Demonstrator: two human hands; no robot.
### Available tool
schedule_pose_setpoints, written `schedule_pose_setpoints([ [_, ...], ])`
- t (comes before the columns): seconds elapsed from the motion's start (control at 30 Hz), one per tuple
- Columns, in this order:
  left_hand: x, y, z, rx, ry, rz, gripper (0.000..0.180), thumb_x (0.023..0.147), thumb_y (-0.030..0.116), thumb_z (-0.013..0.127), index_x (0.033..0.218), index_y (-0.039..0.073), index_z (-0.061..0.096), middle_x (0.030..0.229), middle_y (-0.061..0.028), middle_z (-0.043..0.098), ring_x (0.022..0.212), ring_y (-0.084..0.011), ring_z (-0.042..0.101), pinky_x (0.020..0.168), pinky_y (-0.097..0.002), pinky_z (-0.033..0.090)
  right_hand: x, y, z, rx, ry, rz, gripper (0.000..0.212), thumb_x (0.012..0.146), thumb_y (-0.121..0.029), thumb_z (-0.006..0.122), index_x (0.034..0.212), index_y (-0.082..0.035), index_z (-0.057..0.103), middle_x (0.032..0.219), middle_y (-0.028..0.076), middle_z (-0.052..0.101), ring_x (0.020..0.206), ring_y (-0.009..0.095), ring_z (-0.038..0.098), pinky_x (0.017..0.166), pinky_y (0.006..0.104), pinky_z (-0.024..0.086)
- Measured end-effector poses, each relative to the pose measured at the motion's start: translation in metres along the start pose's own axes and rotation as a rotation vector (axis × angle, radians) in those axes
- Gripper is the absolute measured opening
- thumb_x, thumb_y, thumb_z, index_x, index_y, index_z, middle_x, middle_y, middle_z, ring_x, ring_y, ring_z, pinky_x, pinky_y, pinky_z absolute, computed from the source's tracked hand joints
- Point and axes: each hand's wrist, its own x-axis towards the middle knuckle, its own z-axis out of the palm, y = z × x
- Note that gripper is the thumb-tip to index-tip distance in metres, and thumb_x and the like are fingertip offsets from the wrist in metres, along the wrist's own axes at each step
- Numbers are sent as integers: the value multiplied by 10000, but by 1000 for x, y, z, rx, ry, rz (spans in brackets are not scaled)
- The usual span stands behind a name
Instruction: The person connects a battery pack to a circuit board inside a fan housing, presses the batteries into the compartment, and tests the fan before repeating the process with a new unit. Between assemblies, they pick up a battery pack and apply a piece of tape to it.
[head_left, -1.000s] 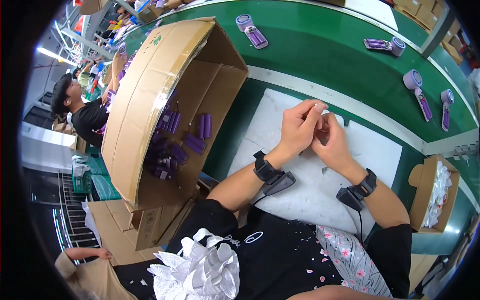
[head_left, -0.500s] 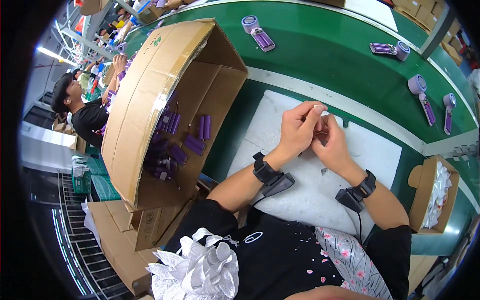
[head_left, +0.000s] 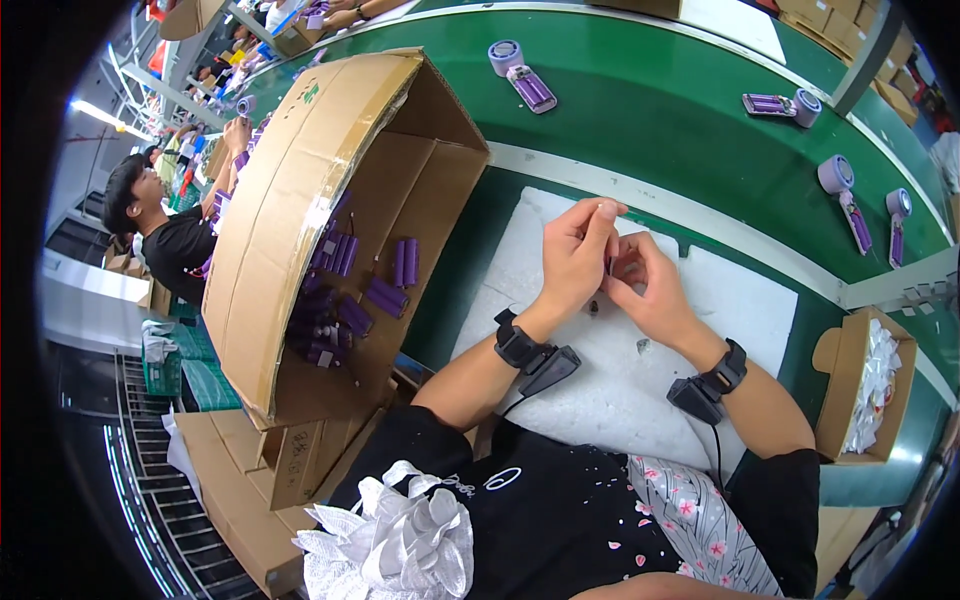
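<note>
Dark small part [head_left: 607, 266] pinched between left hand [head_left: 572, 262]; right hand [head_left: 648, 290].

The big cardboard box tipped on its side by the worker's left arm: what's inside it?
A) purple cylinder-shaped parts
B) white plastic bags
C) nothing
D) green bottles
A: the tilted cardboard box holds a loose heap of purple cylinder-shaped parts against its lower wall.

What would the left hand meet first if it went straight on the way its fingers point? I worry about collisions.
Probably the green conveyor belt beyond the white foam pad; the left hand points up and away, though depth is unclear.
</note>
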Motion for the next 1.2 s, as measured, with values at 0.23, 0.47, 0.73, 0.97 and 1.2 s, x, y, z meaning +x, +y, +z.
schedule_pose_setpoints([
  [0.23, 5, 3, -8, -57, 48, -90, 311, 998, 276, 517, 931, -6, 629, 569, 17, 503, 510, -39, 430, 473, -208, 332, 1, 7, 2, 54, -17, 55, 235, 824, -68, 694, 1001, 17, 564, 902, 97, 626, 743, 170, 642, 656, 291, 525],
  [0.47, 7, 2, -10, -117, 98, -157, 328, 1007, 301, 494, 926, 7, 618, 567, 11, 503, 510, -48, 427, 487, -216, 351, 2, 7, -1, 58, -86, 68, 155, 860, -21, 645, 986, 31, 571, 976, 72, 588, 818, 133, 594, 689, 263, 514],
  [0.73, 8, 3, -8, -179, 153, -217, 326, 1005, 305, 497, 918, 15, 620, 557, 9, 498, 508, -50, 429, 486, -220, 357, 1, 2, 1, 38, -58, 50, 103, 856, -24, 626, 930, 42, 597, 968, 88, 600, 814, 153, 614, 687, 274, 523],
  [0.97, 4, 1, -7, -73, 84, -93, 313, 994, 287, 525, 903, 2, 617, 561, 6, 506, 504, -46, 441, 472, -214, 347, -1, -2, -1, -69, -70, 9, 82, 843, 19, 599, 906, 70, 585, 1018, 102, 588, 813, 142, 600, 681, 265, 525],
  [1.2, 1, 4, -3, 18, 54, -55, 314, 989, 280, 534, 904, -10, 619, 567, 3, 519, 505, -44, 453, 467, -211, 345, -1, -2, 0, -191, -51, -55, 98, 794, 18, 583, 878, 68, 573, 993, 118, 593, 785, 174, 614, 673, 271, 523],
])
